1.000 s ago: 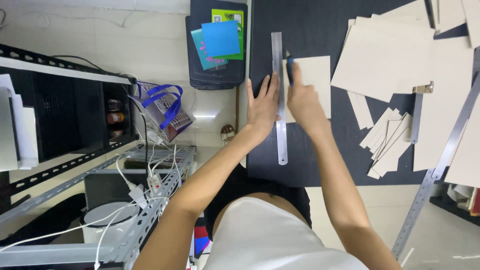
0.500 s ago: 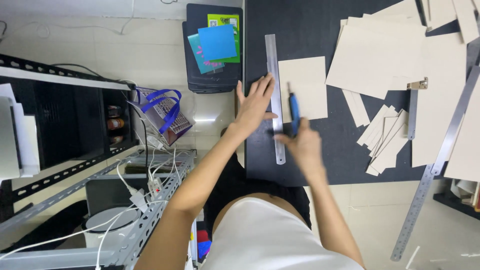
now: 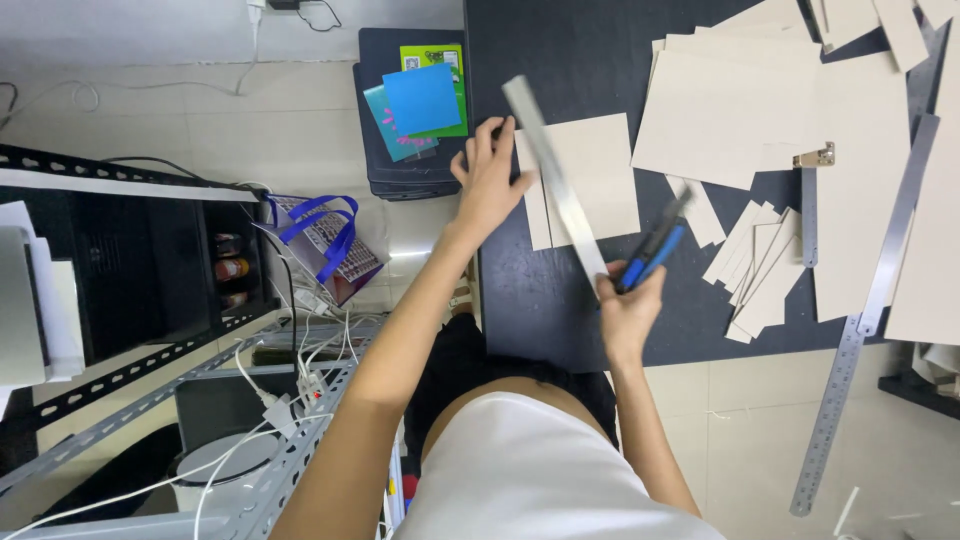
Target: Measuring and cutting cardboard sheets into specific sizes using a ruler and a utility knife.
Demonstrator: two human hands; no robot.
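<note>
A beige cardboard square (image 3: 600, 175) lies on the dark mat (image 3: 540, 310), with a narrow cut strip (image 3: 535, 210) along its left edge. A steel ruler (image 3: 555, 170) slants across the square, its far end to the left. My right hand (image 3: 628, 310) grips the ruler's near end together with a blue and black utility knife (image 3: 652, 250). My left hand (image 3: 488, 180) has its fingers spread at the square's left edge, with the thumb against the ruler.
Large cardboard sheets (image 3: 740, 110) and loose strips (image 3: 760, 265) cover the mat's right side. A long steel ruler (image 3: 870, 300) and a small square tool (image 3: 808, 200) lie there. Coloured cards (image 3: 420, 100) top a dark box. A metal shelf (image 3: 130, 420), a blue-handled bag (image 3: 320, 240) and cables stand left.
The ruler lay straight along the square under my left hand; now it is tilted, with my right hand holding its near end along with the knife. My left hand has slid outward.
</note>
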